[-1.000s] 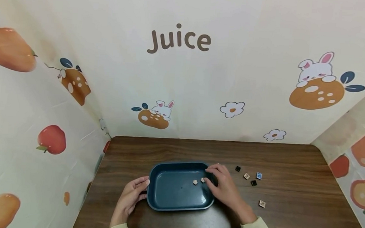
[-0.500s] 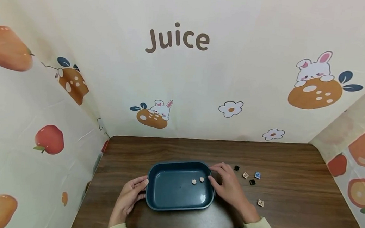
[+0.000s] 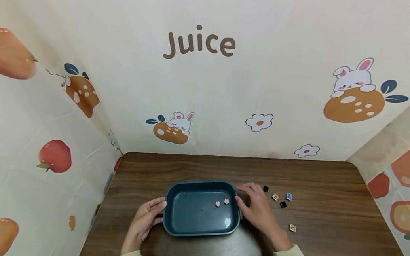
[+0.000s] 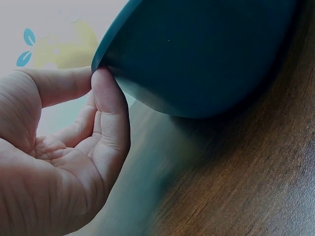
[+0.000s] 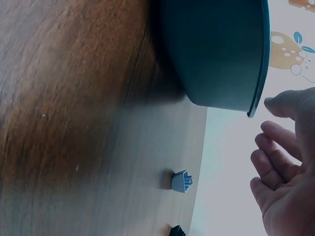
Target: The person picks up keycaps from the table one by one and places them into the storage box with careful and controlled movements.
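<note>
A dark blue rectangular tray (image 3: 188, 216) stands on the wooden table. My left hand (image 3: 146, 219) pinches its left rim between thumb and fingers, as the left wrist view shows for the tray (image 4: 197, 59). At the right end of the tray is my right hand (image 3: 258, 209), fingers loosely bent and holding nothing. In the right wrist view its thumb (image 5: 283, 103) is just off the rim. Two small pale pieces, one (image 3: 217, 204) left of the other (image 3: 226, 201), lie inside the tray towards its right.
Right of the right hand, small square pieces that look like keycaps lie on the table: a blue one (image 3: 289, 196), two black, one (image 3: 283, 204) nearer, and two beige, one (image 3: 292, 228) apart in front. A printed cloth (image 3: 208, 84) hangs behind the table.
My right hand has drawn back from over the tray's inside to its right rim, letting go of the right-hand pale piece, which now lies in the tray. The left hand keeps its grip.
</note>
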Tool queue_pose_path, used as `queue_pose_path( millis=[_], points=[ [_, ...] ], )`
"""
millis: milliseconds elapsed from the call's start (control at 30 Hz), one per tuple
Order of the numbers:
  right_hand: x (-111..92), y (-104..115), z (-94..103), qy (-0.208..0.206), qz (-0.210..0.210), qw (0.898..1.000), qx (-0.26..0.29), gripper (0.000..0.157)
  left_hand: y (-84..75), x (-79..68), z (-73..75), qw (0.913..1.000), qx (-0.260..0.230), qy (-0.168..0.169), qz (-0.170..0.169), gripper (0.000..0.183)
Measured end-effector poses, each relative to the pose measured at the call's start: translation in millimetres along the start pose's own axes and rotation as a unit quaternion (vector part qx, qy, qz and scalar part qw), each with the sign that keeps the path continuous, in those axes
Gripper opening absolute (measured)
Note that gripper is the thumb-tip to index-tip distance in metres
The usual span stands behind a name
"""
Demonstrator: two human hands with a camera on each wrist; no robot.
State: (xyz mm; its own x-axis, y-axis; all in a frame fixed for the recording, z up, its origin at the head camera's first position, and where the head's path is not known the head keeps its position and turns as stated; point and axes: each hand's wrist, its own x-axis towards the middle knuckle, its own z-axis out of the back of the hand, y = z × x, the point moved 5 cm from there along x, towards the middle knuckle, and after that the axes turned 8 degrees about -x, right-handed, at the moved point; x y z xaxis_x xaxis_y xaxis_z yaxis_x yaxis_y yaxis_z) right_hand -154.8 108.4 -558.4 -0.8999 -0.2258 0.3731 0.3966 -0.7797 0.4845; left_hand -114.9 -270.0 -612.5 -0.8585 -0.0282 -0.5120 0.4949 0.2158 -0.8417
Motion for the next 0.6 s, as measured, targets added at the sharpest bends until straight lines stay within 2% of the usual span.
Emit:
queue_pose_path(
  millis=[267, 600],
  points=[
    [-0.2, -4.5, 3.1, -0.02, -0.016, 1.0, -0.002, 0.028, -0.4, 0.5, -0.7, 1.0, 0.005, -0.006, 0.003, 0.054],
    [-2.9, -9.3, 4.4, -0.011, -0.024, 1.0, -0.011, 0.028, 1.0, 1.0, -0.6, 0.9999, 0.009, -0.01, 0.002, 0.054]
  ],
)
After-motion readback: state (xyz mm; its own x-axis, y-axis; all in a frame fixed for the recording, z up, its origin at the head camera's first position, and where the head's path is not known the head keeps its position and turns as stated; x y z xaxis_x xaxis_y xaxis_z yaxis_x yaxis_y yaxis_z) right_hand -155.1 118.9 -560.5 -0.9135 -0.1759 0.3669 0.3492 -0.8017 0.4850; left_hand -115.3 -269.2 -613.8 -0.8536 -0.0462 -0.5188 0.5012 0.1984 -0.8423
